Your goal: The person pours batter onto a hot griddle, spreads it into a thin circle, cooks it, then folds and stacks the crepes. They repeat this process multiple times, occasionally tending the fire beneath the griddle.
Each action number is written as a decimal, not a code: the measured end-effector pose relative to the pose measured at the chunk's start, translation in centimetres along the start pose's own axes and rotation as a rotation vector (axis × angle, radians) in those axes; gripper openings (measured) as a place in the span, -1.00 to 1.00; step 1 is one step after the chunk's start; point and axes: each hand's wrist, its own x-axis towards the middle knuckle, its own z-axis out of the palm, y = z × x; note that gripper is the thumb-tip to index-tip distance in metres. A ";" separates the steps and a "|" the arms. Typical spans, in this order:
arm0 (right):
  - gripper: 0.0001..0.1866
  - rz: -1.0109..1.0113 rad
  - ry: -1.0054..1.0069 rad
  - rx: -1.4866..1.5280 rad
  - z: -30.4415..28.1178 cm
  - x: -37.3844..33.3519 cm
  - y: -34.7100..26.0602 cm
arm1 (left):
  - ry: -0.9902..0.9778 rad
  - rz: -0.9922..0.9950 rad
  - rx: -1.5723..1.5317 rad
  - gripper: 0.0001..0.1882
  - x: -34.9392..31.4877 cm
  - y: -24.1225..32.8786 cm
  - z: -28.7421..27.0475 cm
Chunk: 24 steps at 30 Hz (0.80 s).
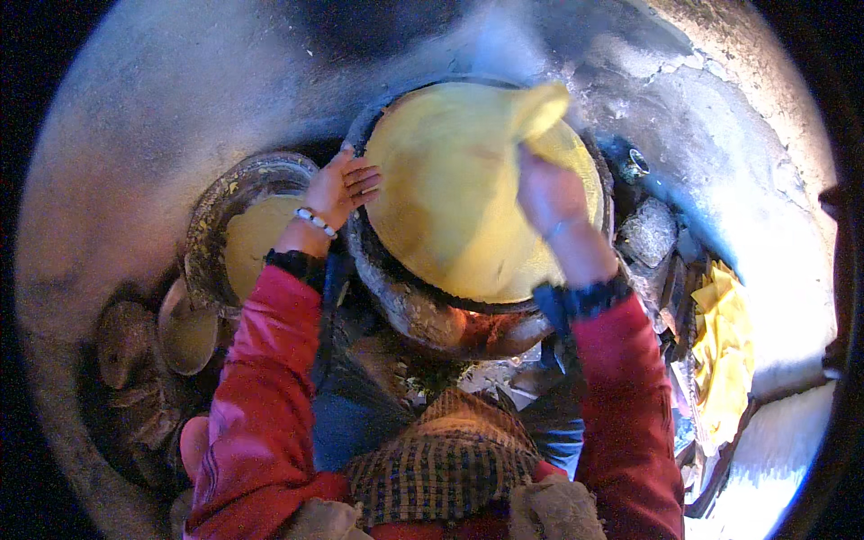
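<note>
A wide round griddle with a dark rim (358,236) is covered by a thin yellow layer (432,198) like batter. My right hand (551,193), smeared by motion, is over its right side. It is closed on a rounded yellow scoop-like thing (542,110), coated like the layer and too blurred to name surely. At the griddle's left rim, my left hand (346,191) is open with its fingers stretched out and nothing in them. Left of that hand stands a crusted round bowl (211,211) with yellow batter (256,238) in it.
Below the griddle, fire glows in the clay stove (423,319). A shallow scoop-shaped vessel (189,333) leans at the left. On the right are a clear plastic bag (648,232), a small dark jar (637,162) and yellow folded sheets (723,346). A curved plastered wall (207,99) rises behind.
</note>
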 end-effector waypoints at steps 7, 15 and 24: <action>-0.51 -0.356 0.143 0.183 -2.7 -9.3 -7.5 | -0.097 -0.018 -0.504 0.07 2.1 -3.2 -1.5; -0.49 -0.084 0.209 0.459 -1.0 -12.9 -5.3 | -0.037 0.060 -0.406 -0.35 -1.1 -5.7 -4.6; -0.58 0.286 0.287 0.686 -1.7 -15.3 -4.6 | 0.045 0.190 -0.084 -0.74 -4.2 -3.2 -4.6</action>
